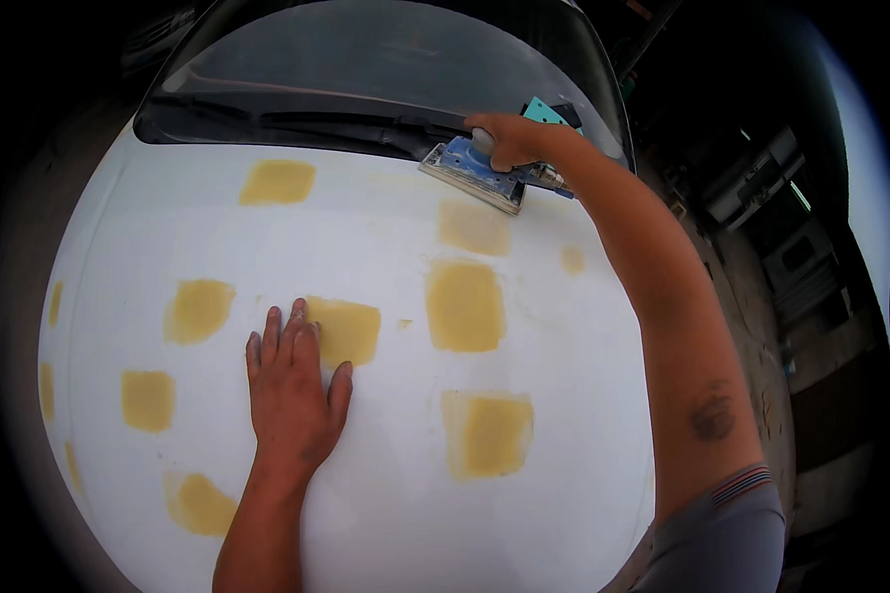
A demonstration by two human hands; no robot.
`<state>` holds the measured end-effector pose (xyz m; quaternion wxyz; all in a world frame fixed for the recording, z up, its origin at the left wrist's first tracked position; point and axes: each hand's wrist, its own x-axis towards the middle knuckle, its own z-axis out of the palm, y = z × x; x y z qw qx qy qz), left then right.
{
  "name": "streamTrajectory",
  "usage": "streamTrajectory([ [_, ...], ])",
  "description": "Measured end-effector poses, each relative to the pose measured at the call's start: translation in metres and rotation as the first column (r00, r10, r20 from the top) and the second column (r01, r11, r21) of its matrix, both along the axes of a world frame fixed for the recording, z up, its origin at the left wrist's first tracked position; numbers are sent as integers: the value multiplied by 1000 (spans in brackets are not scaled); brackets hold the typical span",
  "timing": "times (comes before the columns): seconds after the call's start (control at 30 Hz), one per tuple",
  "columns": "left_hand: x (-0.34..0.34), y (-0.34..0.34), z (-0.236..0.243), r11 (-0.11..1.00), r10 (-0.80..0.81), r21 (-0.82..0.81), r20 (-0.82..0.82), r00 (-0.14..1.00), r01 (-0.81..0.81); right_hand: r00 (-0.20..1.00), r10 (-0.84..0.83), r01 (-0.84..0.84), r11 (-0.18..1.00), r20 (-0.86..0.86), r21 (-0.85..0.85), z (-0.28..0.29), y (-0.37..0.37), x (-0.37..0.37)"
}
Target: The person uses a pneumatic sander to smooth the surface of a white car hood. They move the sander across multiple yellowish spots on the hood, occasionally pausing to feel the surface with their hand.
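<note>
My right hand [512,140] is wrapped round the grip of a blue sander [477,170]. The sander's flat rectangular pad rests at the far edge of a white car hood [386,465], close to the base of the windshield. Just nearer than the pad lies a faded yellow filler patch [475,227], paler than the others. My left hand [295,385] lies flat on the hood with its fingers stretched out, its fingertips at the left edge of a yellow filler patch [349,331]. Nothing is in that hand.
Several more yellow patches [465,306] are spread over the hood. Black wipers [356,128] run along the foot of the windshield [366,59]. A teal perforated sheet [544,112] and a dark item lie behind my right hand. Cluttered shop floor stretches along the right.
</note>
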<state>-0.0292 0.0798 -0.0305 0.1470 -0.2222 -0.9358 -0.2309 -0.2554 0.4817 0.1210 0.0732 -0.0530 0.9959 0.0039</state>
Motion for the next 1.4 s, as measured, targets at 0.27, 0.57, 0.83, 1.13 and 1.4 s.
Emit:
streamTrajectory([
  [0.27,2,7,1,998,41,-53,7,999,-40,998,-59,58,997,-24,-44,-1,22,24],
  [0.57,4,-6,0,999,-30,-37,-34,999,29,986,140,-145,989,-95,-37,-2,-22,4],
  [0.83,8,-2,-3,998,11,-55,-33,999,-13,987,87,-97,993,-134,-66,-9,3,22],
  [1.13,10,-15,-3,999,-33,-13,-56,998,33,971,156,-168,985,-183,-48,-14,-23,16],
  [1.4,10,-3,3,1000,-8,-24,-9,1000,8,988,8,-21,996,-152,-87,-14,17,23],
])
